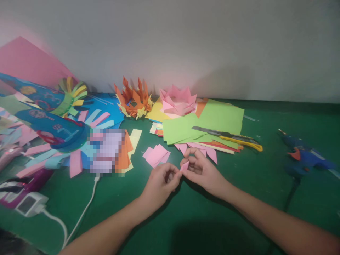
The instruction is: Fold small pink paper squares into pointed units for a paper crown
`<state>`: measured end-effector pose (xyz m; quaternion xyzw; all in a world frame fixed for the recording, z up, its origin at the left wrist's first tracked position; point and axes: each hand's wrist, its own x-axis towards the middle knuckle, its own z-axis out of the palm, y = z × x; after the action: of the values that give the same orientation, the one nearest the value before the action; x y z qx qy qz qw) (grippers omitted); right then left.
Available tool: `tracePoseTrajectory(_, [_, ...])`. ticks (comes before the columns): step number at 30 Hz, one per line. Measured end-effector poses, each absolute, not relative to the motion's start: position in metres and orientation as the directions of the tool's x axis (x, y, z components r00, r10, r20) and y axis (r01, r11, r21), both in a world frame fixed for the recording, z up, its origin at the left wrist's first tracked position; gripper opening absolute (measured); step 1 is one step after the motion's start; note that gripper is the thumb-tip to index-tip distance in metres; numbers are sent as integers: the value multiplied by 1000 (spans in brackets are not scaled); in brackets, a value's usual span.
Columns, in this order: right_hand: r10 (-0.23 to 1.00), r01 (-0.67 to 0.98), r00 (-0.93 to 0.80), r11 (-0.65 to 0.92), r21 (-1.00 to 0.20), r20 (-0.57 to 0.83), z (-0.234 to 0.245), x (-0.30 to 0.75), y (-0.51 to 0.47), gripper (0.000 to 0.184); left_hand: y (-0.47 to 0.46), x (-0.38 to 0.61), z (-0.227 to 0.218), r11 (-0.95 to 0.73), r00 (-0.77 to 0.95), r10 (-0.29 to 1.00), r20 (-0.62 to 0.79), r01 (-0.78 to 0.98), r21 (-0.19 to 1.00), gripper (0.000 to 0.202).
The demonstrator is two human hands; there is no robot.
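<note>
Between the fingertips of both hands is a small folded piece of pink paper (185,167), coming to a point at the top. My left hand (162,180) pinches its lower left side. On its right side, my right hand (199,169) pinches it too, with the other fingers curled behind. Just beyond my left hand lies a small stack of pink paper squares (156,156). Larger pink paper pieces (211,154) stick out beyond my right hand, partly under a pile of green paper sheets (183,129).
A yellow utility knife (241,141) lies on the green sheets. Behind stand a pink paper crown (178,100) and an orange paper crown (136,99). Blue cone hats (63,131) lie left, near a white cable (91,200). A blue glue gun (308,152) rests at right.
</note>
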<state>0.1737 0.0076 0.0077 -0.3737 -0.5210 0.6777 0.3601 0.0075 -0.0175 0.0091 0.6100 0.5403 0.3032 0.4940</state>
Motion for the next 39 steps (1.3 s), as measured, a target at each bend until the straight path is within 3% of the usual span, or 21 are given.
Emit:
tracePoseTrajectory(4, [876, -121, -461, -219, -968, -141, 10, 174, 10, 33, -18, 5, 11, -7, 246, 964, -99, 397, 918, 21])
tracePoseTrajectory(16, [903, -174, -411, -211, -962, -123, 9, 174, 9, 31, -15, 6, 8, 114, 194, 965, -179, 306, 945, 11])
tracePoseTrajectory(25, [860, -269, -459, -373, -888, -222, 6, 180, 12, 40, -13, 6, 15, 273, 268, 922, -281, 67, 960, 16])
tracePoseTrajectory(33, [889, -117, -421, -250, -961, -180, 11, 176, 9, 36, -16, 5, 12, 105, 186, 971, -153, 244, 964, 8])
tracePoseTrajectory(39, [879, -100, -443, -241, -965, -174, 8, 177, 8, 35, -15, 6, 13, 145, 208, 959, -194, 229, 962, 17])
